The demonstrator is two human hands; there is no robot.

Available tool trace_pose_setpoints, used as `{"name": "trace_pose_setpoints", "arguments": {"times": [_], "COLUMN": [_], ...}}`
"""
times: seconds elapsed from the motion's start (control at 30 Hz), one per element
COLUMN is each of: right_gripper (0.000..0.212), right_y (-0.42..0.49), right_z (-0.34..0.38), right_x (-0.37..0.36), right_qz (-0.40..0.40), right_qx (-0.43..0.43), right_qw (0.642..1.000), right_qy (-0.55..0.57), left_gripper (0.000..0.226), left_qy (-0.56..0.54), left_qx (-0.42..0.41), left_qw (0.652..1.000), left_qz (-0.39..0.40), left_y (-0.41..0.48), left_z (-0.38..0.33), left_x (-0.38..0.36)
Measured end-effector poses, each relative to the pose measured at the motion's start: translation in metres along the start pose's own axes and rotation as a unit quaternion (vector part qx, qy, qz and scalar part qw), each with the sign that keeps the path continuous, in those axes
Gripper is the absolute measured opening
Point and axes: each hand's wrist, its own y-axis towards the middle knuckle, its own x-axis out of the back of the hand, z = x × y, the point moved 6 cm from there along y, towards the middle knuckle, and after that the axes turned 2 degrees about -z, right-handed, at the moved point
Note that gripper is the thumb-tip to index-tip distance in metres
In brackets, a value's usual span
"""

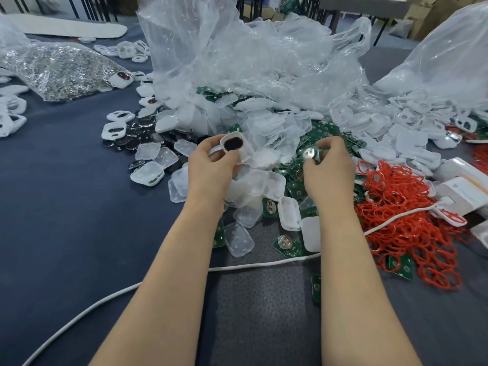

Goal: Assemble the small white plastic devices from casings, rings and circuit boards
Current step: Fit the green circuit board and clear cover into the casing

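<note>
Your left hand point(211, 165) grips a white casing point(236, 146), fingers curled round its sides. It is raised just above the heap, and its dark oval opening faces the camera.

Your right hand point(330, 170) pinches a circuit board point(309, 154) between thumb and fingertips. The round silver disc on the board faces up. This hand sits low over the heap. I cannot tell whether the board has lifted free of the boards under it.

The hands are apart, with the casing and the board level with each other.

A heap of clear casing halves point(264, 128) spills from a crumpled plastic bag point(237, 54) straight ahead of you. Loose circuit boards point(286, 243), green, lie mixed through the heap and under your right wrist.

A tangle of red rings point(404, 215) lies to the right of your right forearm, touching the boards.

A white cable point(105, 302) crosses the table point(66, 207) beneath both forearms and runs into the rings.

A bag of small metal parts point(60, 70) lies far left. More white casings point(118, 117) with dark openings lie beside the heap's left edge.
</note>
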Motion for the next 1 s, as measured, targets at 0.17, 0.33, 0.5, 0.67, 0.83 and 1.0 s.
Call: {"name": "trace_pose_setpoints", "arguments": {"times": [0.17, 0.33, 0.5, 0.67, 0.83, 1.0], "right_gripper": [0.035, 0.03, 0.027, 0.008, 0.015, 0.016], "right_y": [-0.004, -0.022, -0.03, -0.02, -0.014, -0.012], "right_z": [0.009, 0.038, 0.04, 0.033, 0.022, 0.024], "right_x": [0.003, -0.017, -0.037, -0.025, -0.015, -0.011], "right_qz": [-0.002, 0.141, 0.215, 0.163, 0.16, 0.139], "right_qx": [0.021, 0.091, 0.09, 0.067, -0.021, -0.025], "right_qw": [0.999, 0.985, 0.966, 0.984, 0.951, 0.931], "right_qy": [-0.031, -0.033, -0.11, 0.022, 0.264, 0.338], "left_gripper": [0.03, 0.028, 0.029, 0.027, 0.027, 0.027], "left_qy": [-0.071, -0.081, -0.082, -0.077, -0.044, -0.012], "left_qx": [0.048, 0.052, 0.051, 0.054, 0.037, 0.025], "left_qw": [0.996, 0.995, 0.995, 0.995, 0.998, 1.0], "left_qz": [-0.023, -0.033, -0.037, -0.036, -0.026, 0.011], "left_y": [0.001, 0.002, 0.001, -0.001, -0.001, -0.002], "left_z": [0.001, 0.001, -0.001, -0.002, -0.003, -0.002], "left_x": [0.003, 0.005, 0.006, 0.005, 0.003, -0.002]}}
